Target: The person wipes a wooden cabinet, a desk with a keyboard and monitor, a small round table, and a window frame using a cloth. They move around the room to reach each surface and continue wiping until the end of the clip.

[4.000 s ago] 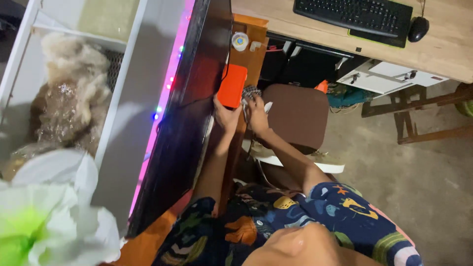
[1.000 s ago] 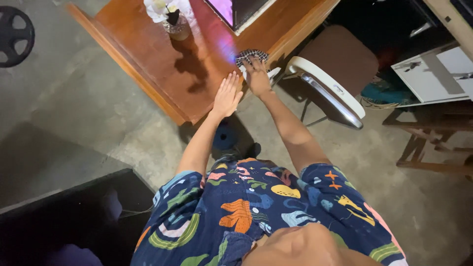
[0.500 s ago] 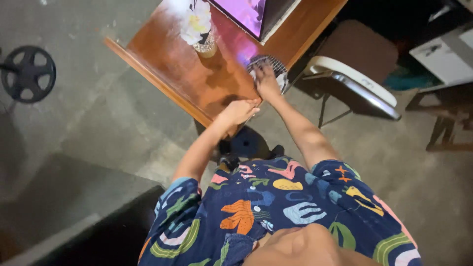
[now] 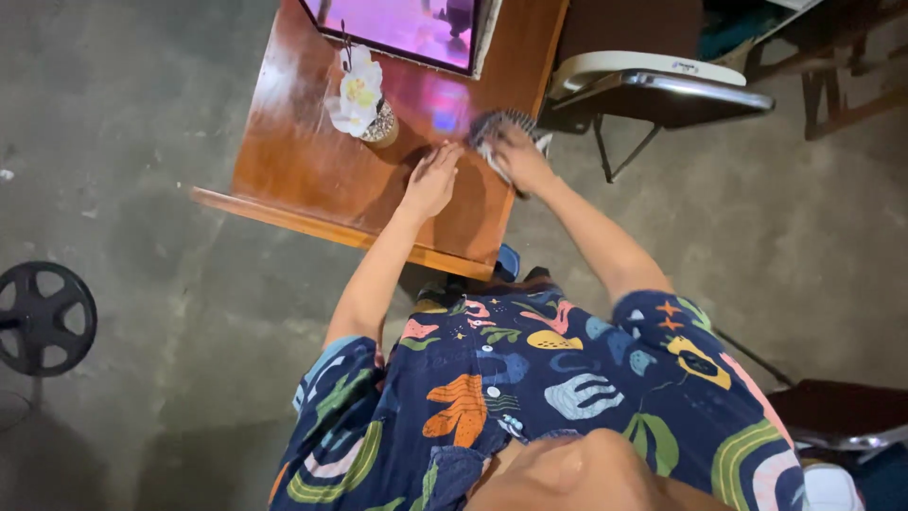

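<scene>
1. Checked cloth [image 4: 499,128], black and white, lies bunched on the wooden table [image 4: 284,161] near its right edge, just beside the pink glow that the screen [image 4: 402,28] throws on the polished top.
2. My right hand [image 4: 520,159] presses down on that cloth, fingers curled over its near part and gripping a fold of it.
3. My left hand [image 4: 431,180] lies flat on the bare table top just left of the cloth, fingers straight and close together, holding nothing.
4. Beside my left fingertips stands a small glass vase with a white flower [image 4: 359,99], in front of the screen.
5. Past the table's right edge stands a folding chair [image 4: 653,80] with a pale backrest, on the grey concrete floor [image 4: 142,95].
6. Off to the left on that floor sits a black round wheel-like thing [image 4: 43,317], well apart from the table.
</scene>
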